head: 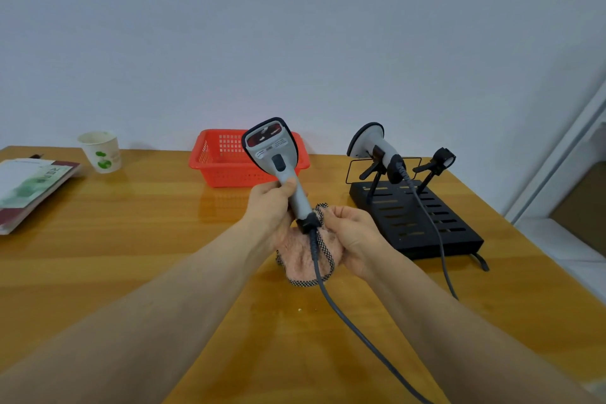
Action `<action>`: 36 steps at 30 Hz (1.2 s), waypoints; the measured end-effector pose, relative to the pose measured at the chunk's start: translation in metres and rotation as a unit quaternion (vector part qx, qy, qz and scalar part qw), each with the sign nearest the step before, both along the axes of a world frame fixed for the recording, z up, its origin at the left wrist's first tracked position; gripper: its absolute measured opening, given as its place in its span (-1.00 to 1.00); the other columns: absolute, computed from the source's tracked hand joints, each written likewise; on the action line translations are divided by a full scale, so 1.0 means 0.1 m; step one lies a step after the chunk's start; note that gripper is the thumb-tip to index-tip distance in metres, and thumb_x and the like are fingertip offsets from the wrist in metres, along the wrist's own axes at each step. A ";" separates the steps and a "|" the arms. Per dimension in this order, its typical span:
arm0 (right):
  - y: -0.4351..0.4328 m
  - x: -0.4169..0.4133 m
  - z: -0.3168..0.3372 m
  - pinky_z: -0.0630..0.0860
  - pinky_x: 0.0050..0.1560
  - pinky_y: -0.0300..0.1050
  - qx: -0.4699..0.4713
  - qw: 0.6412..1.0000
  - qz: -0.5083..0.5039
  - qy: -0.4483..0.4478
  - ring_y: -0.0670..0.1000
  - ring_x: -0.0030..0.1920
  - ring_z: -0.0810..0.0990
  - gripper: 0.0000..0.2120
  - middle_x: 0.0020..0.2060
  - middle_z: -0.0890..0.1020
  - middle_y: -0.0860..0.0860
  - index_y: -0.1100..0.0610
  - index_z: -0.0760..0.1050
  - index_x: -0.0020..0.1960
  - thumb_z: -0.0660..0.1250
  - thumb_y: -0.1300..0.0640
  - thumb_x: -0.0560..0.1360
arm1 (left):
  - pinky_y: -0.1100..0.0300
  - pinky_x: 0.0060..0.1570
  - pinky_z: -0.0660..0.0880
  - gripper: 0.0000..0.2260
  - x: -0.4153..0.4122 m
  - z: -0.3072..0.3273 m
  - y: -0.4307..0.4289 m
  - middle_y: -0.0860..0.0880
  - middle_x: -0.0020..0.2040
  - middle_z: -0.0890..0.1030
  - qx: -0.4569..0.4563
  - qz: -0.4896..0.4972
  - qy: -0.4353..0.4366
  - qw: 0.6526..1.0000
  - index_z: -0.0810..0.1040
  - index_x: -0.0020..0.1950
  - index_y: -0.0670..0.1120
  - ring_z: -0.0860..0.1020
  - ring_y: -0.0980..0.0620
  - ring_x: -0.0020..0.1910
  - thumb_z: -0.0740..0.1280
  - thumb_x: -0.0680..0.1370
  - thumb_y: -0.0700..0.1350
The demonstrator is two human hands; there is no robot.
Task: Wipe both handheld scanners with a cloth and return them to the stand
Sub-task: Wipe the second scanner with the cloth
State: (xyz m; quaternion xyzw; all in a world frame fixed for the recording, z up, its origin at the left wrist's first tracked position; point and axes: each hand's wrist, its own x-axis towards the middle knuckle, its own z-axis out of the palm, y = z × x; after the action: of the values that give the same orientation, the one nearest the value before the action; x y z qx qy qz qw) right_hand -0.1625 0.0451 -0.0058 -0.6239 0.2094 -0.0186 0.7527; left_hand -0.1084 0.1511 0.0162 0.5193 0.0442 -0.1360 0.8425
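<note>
Blocking the red plastic basket (213, 159), a grey corded scanner (272, 148) — gripped by the left hand (271, 204); right hand (351, 233) clutches pink fluffy cloth (301, 256).

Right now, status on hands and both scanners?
Left hand grips held scanner by handle. Right hand holds cloth at its base. Second scanner on stand, right cradle free. Nothing blocking the stand.

Upright grey scanner (273, 154), cloth (301, 256) beneath

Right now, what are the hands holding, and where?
The left hand grips the scanner by its handle. The right hand holds the cloth against the handle's bottom end.
</note>
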 end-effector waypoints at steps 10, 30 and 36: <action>0.02 -0.02 0.05 0.58 -0.26 -0.09 0.061 0.997 0.019 -0.035 0.04 -0.30 0.60 -0.80 -0.27 0.62 0.13 0.26 0.49 0.01 0.41 0.21 0.44 | 0.08 -0.11 0.54 -0.86 -0.01 -0.02 -0.06 -0.21 -0.12 0.56 -0.025 -0.023 0.031 0.999 0.48 -0.09 -0.30 0.56 -0.06 -0.16 0.22 0.59 -0.24; 0.02 0.18 0.42 0.56 -0.02 -0.11 -0.341 0.916 -0.025 -0.208 -0.06 -0.08 0.58 -0.84 -0.08 0.58 0.02 -0.11 0.49 -0.22 0.41 0.10 0.45 | -0.13 0.06 0.52 -0.81 -0.19 -0.01 -0.06 -0.24 -0.13 0.59 0.118 -0.123 -0.132 0.977 0.49 0.11 -0.38 0.57 -0.16 -0.13 0.24 0.51 -0.42; -0.10 0.33 0.27 0.57 0.05 0.02 -0.245 0.957 -0.080 -0.134 0.06 -0.03 0.61 -0.94 -0.07 0.62 0.08 0.09 0.49 -0.05 0.34 0.12 0.51 | 0.04 -0.07 0.59 -0.83 -0.23 -0.07 -0.04 -0.14 -0.07 0.62 0.074 -0.151 -0.093 0.981 0.51 0.14 -0.29 0.61 -0.08 -0.14 0.25 0.56 -0.32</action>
State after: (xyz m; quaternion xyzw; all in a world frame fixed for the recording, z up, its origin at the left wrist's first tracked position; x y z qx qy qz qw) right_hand -0.1296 0.0349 0.0212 -0.7624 0.1448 -0.2127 0.5937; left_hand -0.1318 0.1473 0.0097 0.5917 -0.1037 -0.2090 0.7717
